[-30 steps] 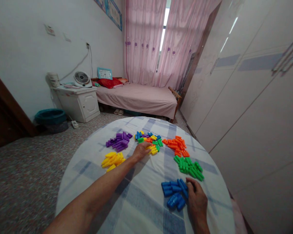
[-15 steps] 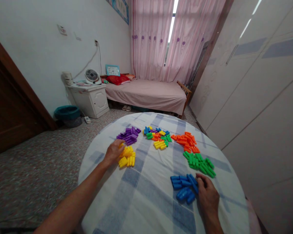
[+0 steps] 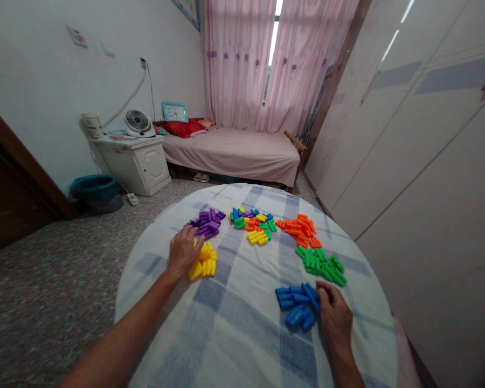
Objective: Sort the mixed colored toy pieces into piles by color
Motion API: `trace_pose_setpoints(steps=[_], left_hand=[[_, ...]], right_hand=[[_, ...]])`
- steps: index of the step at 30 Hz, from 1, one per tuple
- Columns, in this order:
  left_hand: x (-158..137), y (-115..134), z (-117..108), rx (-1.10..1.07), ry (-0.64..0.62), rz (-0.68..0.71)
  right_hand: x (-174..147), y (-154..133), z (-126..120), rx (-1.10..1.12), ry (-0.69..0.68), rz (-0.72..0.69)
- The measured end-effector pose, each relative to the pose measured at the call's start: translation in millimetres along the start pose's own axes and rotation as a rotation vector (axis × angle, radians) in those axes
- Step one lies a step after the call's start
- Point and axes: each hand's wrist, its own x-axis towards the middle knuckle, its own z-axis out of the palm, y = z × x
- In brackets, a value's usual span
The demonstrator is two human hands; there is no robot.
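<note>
My left hand (image 3: pixel 182 252) is over the left edge of the yellow plastic tube pieces (image 3: pixel 208 261), with its fingers spread and loosely bent. Its fingertips come up to the pile of purple pieces (image 3: pixel 207 222) just behind. What lies under the palm is hidden. My right hand (image 3: pixel 335 312) rests on its side at the right edge of the blue pieces (image 3: pixel 299 307), its thumb and forefinger apart, the other fingers curled out of sight. It touches or nearly touches the nearest blue piece, and I see nothing held in it.
Green pieces (image 3: pixel 323 265) and orange pieces (image 3: pixel 301 230) lie in piles on the right. A mixed-colour heap (image 3: pixel 253 223) sits at the back middle. All are on a round table with a checked cloth (image 3: pixel 230 334). Beyond stand a bed (image 3: pixel 234 148), cabinet (image 3: pixel 151 167) and bin (image 3: pixel 97 188).
My left hand has shifted from the yellow pile's upper edge to lie flatter beside it, fingers reaching toward the purple pieces. My right hand stays beside the blue pile. The view has turned slightly.
</note>
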Motion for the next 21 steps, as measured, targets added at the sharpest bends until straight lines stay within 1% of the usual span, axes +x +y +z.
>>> trace_pose_setpoints(steps=[2,4,6,8,11,13,16,19,21], left_hand=[[4.1,22.7,2.6,-0.002,-0.009,0.109],[8.8,50.2,12.3,-0.089,-0.102,0.228],[13.5,78.4,28.4,-0.124,-0.187,0.283],[17.4,103.2,47.1,-0.1,-0.276,0.304],[21.0,128.6,71.8,0.019,-0.374,0.262],[22.0,136.9,83.2,0.074,-0.402,0.231],[21.8,139.6,92.4,0.085,-0.404,0.207],[19.7,135.2,92.1,0.084,-0.399,0.195],[17.4,129.6,86.1,0.08,-0.387,0.192]], right_hand=[[-0.2,-1.4,-0.1,0.006,0.001,0.005],[0.0,-1.7,0.1,0.016,0.008,0.005],[0.4,-1.0,0.4,0.022,0.01,0.003],[0.5,0.2,0.5,0.023,0.002,0.004],[0.3,2.2,0.4,0.02,-0.009,0.003],[0.4,3.4,0.3,0.026,-0.011,0.001],[1.0,4.5,0.2,0.041,-0.015,-0.005],[1.4,4.3,0.2,0.049,-0.012,-0.016],[1.1,3.7,0.5,0.053,-0.009,-0.025]])
